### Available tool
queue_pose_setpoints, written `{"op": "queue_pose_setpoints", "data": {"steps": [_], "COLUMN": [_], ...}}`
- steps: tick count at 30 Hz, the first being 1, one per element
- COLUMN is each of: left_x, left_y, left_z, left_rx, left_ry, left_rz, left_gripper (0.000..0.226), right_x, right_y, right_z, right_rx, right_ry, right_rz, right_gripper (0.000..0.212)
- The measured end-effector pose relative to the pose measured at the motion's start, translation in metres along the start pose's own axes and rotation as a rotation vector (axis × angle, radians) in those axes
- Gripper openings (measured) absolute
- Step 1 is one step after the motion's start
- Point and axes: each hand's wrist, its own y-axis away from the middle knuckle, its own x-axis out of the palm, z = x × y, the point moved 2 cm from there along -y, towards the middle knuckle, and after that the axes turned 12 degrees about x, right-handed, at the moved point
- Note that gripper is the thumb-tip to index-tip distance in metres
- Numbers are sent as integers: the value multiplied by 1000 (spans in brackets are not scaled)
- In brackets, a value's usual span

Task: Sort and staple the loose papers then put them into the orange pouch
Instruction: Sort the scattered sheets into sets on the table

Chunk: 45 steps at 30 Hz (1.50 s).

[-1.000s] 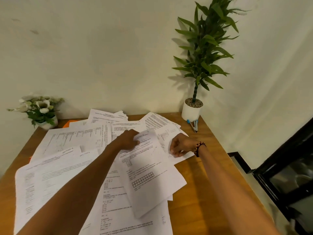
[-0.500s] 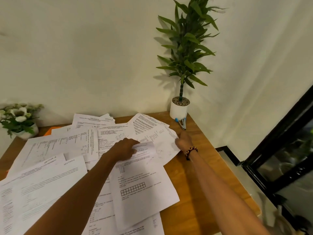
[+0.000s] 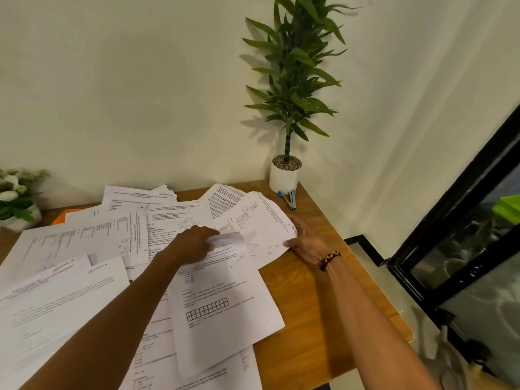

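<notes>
Loose papers (image 3: 118,266) are spread all over the wooden worktop (image 3: 315,299), overlapping every which way, covering most of the left and middle of it. The left hand (image 3: 194,243) is down in the middle of the mess with its fingers curled around the top edge of a sheet that has a little grid printed on it (image 3: 222,313), bunching that edge up a bit. The right hand (image 3: 305,243) is at the right edge of the pile, gripping the corner of another printed sheet (image 3: 259,223); the thumb sits on top of the paper and the other fingers are tucked underneath, so I can't really see how they lie. That sheet is lifted slightly off the pile. There's a beaded bracelet (image 3: 329,258) on the right wrist. The stapler (image 3: 288,199), blue-tipped, lies near the back right corner of the worktop, just beside the white pot of a tall green plant (image 3: 284,175), apart from both hands. Only a small corner of the orange pouch (image 3: 66,216) peeks out from under the papers at the back left, near a small flower pot (image 3: 15,198) at the left edge.
</notes>
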Motion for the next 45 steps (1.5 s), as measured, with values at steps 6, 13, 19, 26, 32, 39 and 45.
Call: {"op": "queue_pose_setpoints", "data": {"steps": [6,13,19,26,32,39,45], "left_x": [1,-2,-3,-2,-2,-5,-17], "left_y": [2,1,4,7,3,15,31], "left_z": [1,-2,-6,-5,-6,1,15], "left_rx": [3,9,1,22,24,83,75], "left_ry": [13,-10,-17,-17,-34,-7,22], "left_rz": [-4,8,11,4,-2,-47,-156], "left_gripper": [37,32,33,28,33,14,16], "right_x": [-3,15,21,35,50,60,97], "right_y": [7,11,2,-14,-40,-61,-87], "right_z": [-27,-29,-21,-9,-7,4,1], "right_rx": [-154,-260,-104,-245,-157,-217,-218], "right_ry": [-206,-187,515,1250,1561,1627,1566], "right_rz": [-141,-405,-992,-783,-431,-559,-330], "right_gripper": [60,51,25,54,57,32,52]}}
